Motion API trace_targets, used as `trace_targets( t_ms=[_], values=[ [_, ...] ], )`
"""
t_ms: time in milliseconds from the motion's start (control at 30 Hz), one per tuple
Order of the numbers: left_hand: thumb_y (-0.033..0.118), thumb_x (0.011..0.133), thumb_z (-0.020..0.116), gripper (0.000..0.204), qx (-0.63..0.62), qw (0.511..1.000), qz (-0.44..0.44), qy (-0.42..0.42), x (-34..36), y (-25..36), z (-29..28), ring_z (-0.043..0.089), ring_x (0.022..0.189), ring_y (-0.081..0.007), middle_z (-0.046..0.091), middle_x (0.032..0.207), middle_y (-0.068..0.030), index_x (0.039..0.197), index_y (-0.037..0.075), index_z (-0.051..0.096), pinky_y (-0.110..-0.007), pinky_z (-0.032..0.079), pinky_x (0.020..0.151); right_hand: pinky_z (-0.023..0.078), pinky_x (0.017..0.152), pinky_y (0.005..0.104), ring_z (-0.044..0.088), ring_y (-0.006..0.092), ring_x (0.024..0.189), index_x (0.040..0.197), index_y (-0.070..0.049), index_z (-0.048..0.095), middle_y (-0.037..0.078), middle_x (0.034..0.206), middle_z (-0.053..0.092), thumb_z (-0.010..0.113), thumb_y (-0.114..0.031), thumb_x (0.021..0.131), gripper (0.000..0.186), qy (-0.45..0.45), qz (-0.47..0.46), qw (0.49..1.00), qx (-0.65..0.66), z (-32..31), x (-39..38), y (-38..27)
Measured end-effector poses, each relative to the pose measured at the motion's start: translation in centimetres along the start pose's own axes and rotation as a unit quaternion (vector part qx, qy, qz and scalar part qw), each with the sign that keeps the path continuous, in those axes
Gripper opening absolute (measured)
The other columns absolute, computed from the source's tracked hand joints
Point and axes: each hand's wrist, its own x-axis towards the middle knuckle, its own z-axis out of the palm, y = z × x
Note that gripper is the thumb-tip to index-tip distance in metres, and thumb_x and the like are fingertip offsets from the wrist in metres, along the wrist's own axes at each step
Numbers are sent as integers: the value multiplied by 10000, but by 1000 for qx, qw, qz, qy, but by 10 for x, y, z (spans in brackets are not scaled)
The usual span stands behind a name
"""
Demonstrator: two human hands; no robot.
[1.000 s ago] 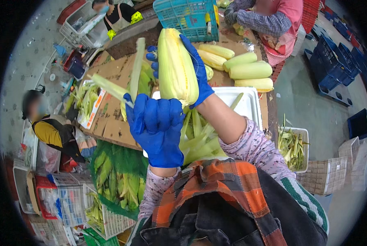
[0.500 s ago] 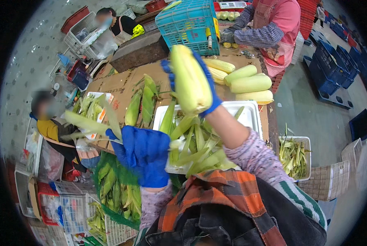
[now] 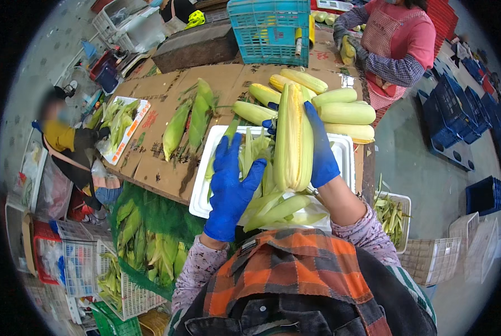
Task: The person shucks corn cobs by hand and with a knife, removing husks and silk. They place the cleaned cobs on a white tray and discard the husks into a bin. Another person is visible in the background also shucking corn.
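My right hand (image 3: 321,148), in a blue glove, grips a large, mostly husked ear of corn (image 3: 292,140) with a strip of yellow kernels showing. The ear stands nearly upright over the white foam tray (image 3: 199,197). My gloved left hand (image 3: 231,182) is spread over the tray's left part, its fingers apart and nothing in them. Loose green husks (image 3: 278,211) fill much of the tray. Beyond it lie several peeled ears (image 3: 348,113), pale green and yellow. Two unpeeled ears (image 3: 199,119) rest on the cardboard to the left.
Cardboard (image 3: 163,126) covers the table. A blue crate (image 3: 268,33) and a dark block (image 3: 194,46) stand at the back. Corn fills a green net sack (image 3: 149,241) at lower left; a husk bin (image 3: 393,218) is at right. Co-workers stand at far right (image 3: 399,47) and left (image 3: 65,134).
My right hand has lowered the ear toward the tray and turned it. The husk strip has left my left hand, which has opened and moved right and up over the tray.
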Motion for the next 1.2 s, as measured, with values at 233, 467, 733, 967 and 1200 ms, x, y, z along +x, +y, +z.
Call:
trace_targets(
  t_ms=[233,467,733,967,1200],
  values=[
    [417,1025,461,570,-694,636,-314,-121,-7,30,0,515,1249,-221,510,1368,-128,1452,51,369,-369,430,1051,509,928,337,647,213,1045,1356,-36,512,158,1206,634,535,-349,997,477,-94,-235,824,-506,-19,9,17],
    [425,969,570,664,-727,629,-272,-46,-24,-12,-9,526,1229,-286,516,1353,-149,1458,35,344,-427,428,1061,518,685,440,657,394,767,890,-14,674,228,809,665,609,-361,919,355,39,-126,468,-874,-84,-52,-13],
    [478,984,503,714,-751,617,-231,-33,-10,-23,-16,474,1296,-347,428,1449,-203,1507,63,246,-497,386,1093,505,697,461,637,379,746,856,-45,655,183,807,647,650,-313,884,270,53,-57,461,-884,-123,-108,10],
    [479,1009,447,651,-693,687,-208,61,-8,-18,-14,446,1328,-306,403,1468,-193,1521,132,243,-473,397,1093,507,616,293,659,142,710,1183,-37,619,110,784,670,573,-157,973,246,49,-104,695,-710,-38,-124,9],
    [518,991,457,685,-711,667,-211,75,-11,-2,-12,479,1286,-283,451,1406,-153,1512,125,248,-454,427,1074,510,598,398,635,324,674,1300,-105,585,147,809,604,641,-155,912,395,-87,-171,599,-777,-17,-114,33]
  ],
)
